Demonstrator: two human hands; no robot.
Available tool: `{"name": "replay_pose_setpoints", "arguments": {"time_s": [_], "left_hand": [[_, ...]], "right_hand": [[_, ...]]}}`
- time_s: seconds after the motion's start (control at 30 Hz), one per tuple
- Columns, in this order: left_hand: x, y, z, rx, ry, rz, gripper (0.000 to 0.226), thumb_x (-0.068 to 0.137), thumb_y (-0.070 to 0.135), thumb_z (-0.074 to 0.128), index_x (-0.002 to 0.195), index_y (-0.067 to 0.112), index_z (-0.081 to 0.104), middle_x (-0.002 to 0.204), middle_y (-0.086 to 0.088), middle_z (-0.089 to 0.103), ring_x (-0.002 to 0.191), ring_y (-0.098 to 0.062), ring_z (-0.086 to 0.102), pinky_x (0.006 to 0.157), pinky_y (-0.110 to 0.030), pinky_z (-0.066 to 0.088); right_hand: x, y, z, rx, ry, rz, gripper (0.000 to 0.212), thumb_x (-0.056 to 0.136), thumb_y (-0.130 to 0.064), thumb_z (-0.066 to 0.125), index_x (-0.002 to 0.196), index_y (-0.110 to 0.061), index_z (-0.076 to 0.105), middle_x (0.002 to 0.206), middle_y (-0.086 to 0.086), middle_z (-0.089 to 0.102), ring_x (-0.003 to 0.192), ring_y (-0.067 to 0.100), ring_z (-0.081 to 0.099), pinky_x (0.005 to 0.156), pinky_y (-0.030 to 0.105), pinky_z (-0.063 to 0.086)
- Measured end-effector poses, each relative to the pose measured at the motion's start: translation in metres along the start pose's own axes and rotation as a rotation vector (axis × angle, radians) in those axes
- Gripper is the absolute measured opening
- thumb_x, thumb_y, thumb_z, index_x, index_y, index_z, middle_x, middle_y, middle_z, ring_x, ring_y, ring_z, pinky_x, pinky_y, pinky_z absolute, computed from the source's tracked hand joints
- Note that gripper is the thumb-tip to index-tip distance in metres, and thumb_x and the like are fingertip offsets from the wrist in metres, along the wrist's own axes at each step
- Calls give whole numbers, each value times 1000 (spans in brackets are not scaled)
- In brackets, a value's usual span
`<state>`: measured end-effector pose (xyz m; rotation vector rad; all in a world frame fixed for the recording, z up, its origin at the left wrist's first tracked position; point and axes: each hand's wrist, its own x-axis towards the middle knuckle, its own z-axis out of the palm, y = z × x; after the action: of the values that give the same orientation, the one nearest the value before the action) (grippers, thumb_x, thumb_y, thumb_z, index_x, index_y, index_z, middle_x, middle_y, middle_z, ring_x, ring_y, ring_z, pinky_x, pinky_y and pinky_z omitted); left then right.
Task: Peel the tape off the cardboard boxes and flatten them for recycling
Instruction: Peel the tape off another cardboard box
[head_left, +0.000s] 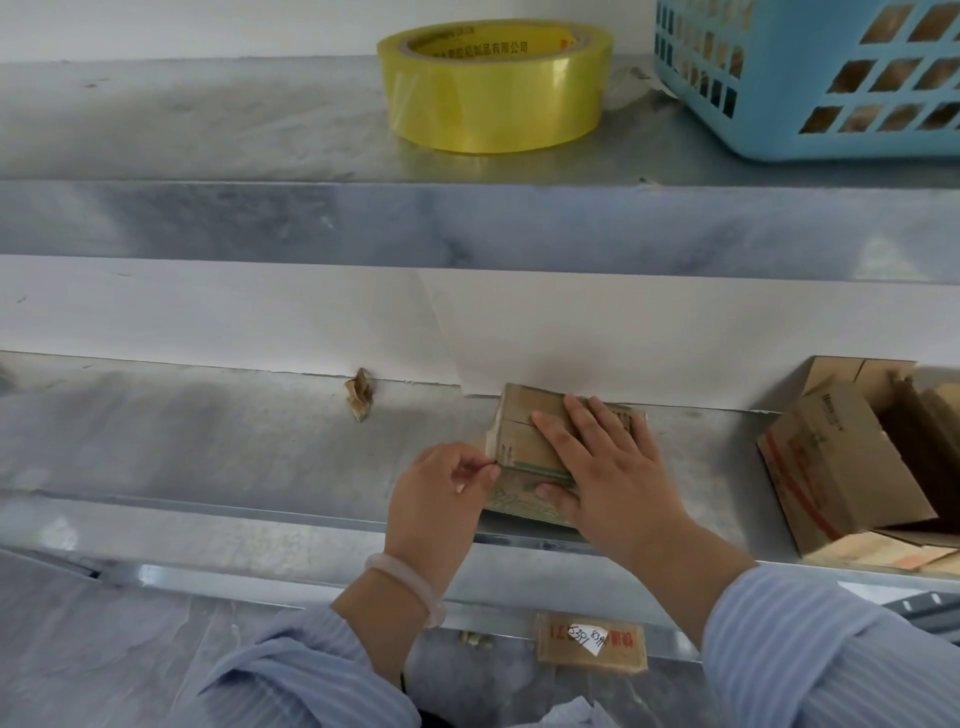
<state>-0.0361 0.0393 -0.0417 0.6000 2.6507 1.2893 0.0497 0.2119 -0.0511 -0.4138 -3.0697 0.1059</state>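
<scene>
Cardboard box (519, 441) sits on the metal shelf (234, 441), right hand (608, 467) pressing flat on top, fingers straight. Left hand (441, 499), just beside its left end, pinches what looks like a tape end (496, 465) at the near corner.

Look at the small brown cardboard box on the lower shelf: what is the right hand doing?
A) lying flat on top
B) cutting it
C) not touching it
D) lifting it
A: the right hand lies flat, fingers straight, on the small brown cardboard box, while the left hand pinches at its near corner.
</scene>
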Motion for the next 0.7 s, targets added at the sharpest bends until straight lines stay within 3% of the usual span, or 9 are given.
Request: {"name": "replay_pose_setpoints", "arguments": {"time_s": [0.17, 0.23, 0.33, 0.5, 0.57, 0.7], "left_hand": [[1, -8, -3, 41, -160, -168, 17, 91, 28, 62, 76, 22, 60, 73, 4, 62, 67, -9, 55, 61, -20, 44], [3, -8, -5, -34, -256, -289, 19, 94, 28, 58, 81, 16, 63, 79, -1, 66, 76, -17, 61, 68, -25, 49], [7, -6, -11, -314, -368, -514, 20, 96, 25, 56, 90, 8, 64, 90, -7, 68, 89, -21, 63, 88, -39, 51], [6, -6, -16, -714, -445, -772, 10, 96, 18, 56, 92, 9, 59, 84, -7, 60, 87, -22, 60, 99, -50, 44], [6, -6, -18, -791, -469, -814, 10, 96, 18, 54, 94, 9, 59, 83, -6, 59, 87, -22, 59, 102, -53, 41], [7, -6, -28, -884, -486, -812, 15, 95, 16, 53, 82, 12, 58, 71, -2, 56, 84, -21, 58, 103, -54, 40]], "right_hand": [[2, -8, 6, -37, -22, -45, 70, 88, -69, 25, 149, -41, 5, 162, 3, 13, 149, 28, 10, 116, 60, 8], [3, -12, 5, -32, -29, -59, 72, 90, -67, 33, 150, -41, 4, 163, 3, 9, 150, 28, 6, 117, 60, 4], [4, -14, 5, -36, -30, -69, 72, 91, -66, 36, 151, -40, 5, 163, 4, 8, 150, 28, 6, 116, 60, 4], [5, -14, 3, -31, -56, -65, 72, 92, -65, 32, 151, -40, 0, 163, 3, 2, 150, 27, 0, 116, 59, -2], [6, -14, 2, -34, -52, -65, 71, 92, -65, 33, 151, -40, 4, 163, 4, 8, 149, 28, 5, 116, 61, 2], [4, -17, 3, -59, -38, -49, 66, 85, -64, 29, 144, -34, 32, 149, 9, 43, 137, 33, 41, 107, 66, 29]]}}
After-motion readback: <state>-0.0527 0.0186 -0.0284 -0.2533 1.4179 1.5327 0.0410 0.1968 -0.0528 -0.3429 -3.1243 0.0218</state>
